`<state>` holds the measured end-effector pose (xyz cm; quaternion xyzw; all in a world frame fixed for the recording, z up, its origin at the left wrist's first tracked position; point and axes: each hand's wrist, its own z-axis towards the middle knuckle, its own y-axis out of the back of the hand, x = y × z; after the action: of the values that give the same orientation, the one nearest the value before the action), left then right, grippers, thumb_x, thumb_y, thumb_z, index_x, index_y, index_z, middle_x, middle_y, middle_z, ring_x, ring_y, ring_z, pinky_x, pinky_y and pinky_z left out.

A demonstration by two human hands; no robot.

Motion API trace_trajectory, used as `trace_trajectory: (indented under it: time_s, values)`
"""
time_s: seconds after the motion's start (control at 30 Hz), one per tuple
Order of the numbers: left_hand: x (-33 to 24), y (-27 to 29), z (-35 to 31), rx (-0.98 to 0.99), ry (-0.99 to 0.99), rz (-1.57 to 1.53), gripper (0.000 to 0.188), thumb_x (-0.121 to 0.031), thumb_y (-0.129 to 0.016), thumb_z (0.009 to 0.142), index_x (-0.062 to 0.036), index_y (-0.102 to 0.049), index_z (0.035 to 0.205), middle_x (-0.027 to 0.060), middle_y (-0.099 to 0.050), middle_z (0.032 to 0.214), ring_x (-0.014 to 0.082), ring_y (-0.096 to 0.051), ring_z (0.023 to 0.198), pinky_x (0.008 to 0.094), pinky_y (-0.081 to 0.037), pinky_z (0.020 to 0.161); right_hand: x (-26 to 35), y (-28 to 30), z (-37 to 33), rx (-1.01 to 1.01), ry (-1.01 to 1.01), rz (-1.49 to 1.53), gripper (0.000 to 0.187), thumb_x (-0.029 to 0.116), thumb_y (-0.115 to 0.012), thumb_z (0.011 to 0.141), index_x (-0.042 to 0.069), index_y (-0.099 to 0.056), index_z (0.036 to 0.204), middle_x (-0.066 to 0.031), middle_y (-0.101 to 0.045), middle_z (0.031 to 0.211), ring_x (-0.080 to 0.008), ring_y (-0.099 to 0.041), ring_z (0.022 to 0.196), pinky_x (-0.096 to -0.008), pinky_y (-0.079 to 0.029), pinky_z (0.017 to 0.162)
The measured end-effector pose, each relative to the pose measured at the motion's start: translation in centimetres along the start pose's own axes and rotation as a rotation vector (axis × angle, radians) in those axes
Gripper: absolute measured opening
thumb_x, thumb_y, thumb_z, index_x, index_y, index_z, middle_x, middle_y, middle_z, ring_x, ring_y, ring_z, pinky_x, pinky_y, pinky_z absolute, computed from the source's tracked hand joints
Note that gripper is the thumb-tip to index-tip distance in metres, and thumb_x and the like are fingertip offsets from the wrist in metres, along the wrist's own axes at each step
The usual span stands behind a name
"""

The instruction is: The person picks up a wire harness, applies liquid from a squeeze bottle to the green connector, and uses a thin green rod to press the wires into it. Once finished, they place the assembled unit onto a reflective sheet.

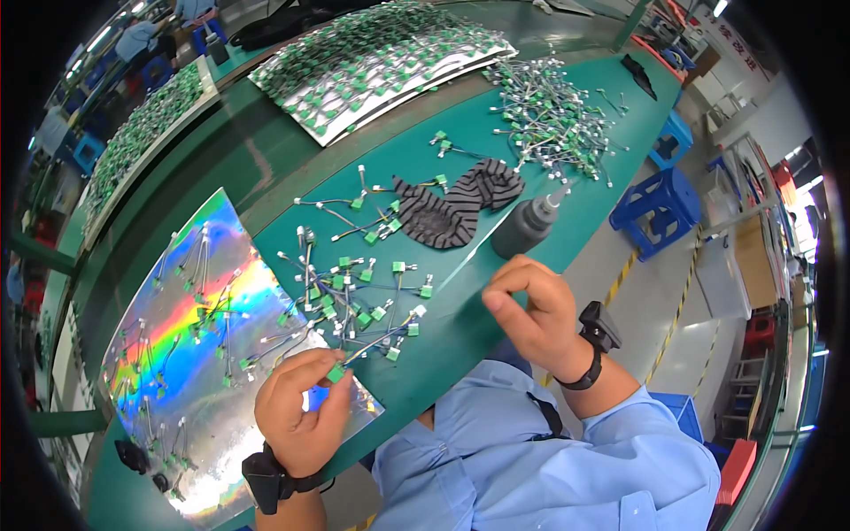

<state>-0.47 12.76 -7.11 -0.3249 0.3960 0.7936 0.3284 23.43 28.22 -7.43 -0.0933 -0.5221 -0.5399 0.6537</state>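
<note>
Green desk, two hands above its near side. Left hand pinches one green connector between thumb and forefinger, low over the reflective sheet's right edge; its thin wires run up and right, along the near side of a loose cable cluster. Right hand bent, fingers curled, just short of the bottle's base; cannot tell whether its fingertips meet or hold anything.

Counts. Wrist devices, black: two, one per wrist. Dark bottle with pale tip: one. Striped cloth, rumpled: one. Reflective sheet: one, a dozen or more cables spread over it. Cluster overlaps, no sure count. Cable pile at the desk's far right: too many to count. White board loaded with connectors: one, past the desk's far edge. Blue stools on the right-hand floor: two.

Edges. Sheet's right edge runs beside the cluster, ending in a corner right of the left hand. Near desk edge passes close to the blue shirt. Bottle stands near that edge, cloth just left of it. Widest bare green lies between cluster and right hand; narrower gap between bottle and pile.
</note>
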Motion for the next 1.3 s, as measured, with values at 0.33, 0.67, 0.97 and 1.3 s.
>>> trace_trajectory:
  time_s: [0.33,0.67,0.97,1.3]
  values:
    - [0.1,-0.2,0.1,-0.017,0.017,0.071,0.029,0.008,-0.067,0.072,0.0018,-0.061,0.100,0.0169,-0.065,0.100,0.0197,-0.064,0.080,0.0268,-0.051,0.062,-3.3,2.7,0.0,-0.191,-0.427,-0.603,0.040,0.021,-0.077,0.073,0.003,-0.056,0.103,-0.0125,-0.060,0.093,-0.0257,-0.057,0.079,-0.0312,-0.047,0.071]
    - [0.0,-0.3,0.3,-0.054,-0.008,-0.002,0.028,0.010,-0.067,0.073,0.0018,-0.060,0.099,0.0170,-0.064,0.102,0.0191,-0.064,0.081,0.0260,-0.052,0.063,-4.1,1.9,0.9,-0.086,-0.388,0.049,0.059,0.014,-0.077,0.071,-0.001,-0.049,0.119,-0.0098,-0.056,0.111,-0.0195,-0.058,0.096,-0.0320,-0.044,0.088]
    - [0.0,0.3,0.4,-0.109,-0.009,-0.063,0.026,0.009,-0.068,0.072,0.0026,-0.061,0.097,0.0165,-0.064,0.099,0.0193,-0.065,0.081,0.0259,-0.054,0.064,-0.6,2.5,1.2,-0.018,-0.095,0.457,0.066,0.017,-0.079,0.071,-0.001,-0.045,0.124,-0.0088,-0.054,0.117,-0.0168,-0.053,0.105,-0.0314,-0.041,0.091]
    - [0.3,0.6,0.1,-0.203,0.460,-0.875,0.026,0.002,-0.063,0.084,-0.0010,-0.052,0.107,0.0130,-0.063,0.092,0.0202,-0.064,0.078,0.0293,-0.053,0.062,-2.1,0.7,1.2,-0.074,-0.346,0.437,0.061,0.014,-0.075,0.075,0.001,-0.043,0.126,-0.0079,-0.054,0.119,-0.0149,-0.053,0.105,-0.0301,-0.041,0.093]
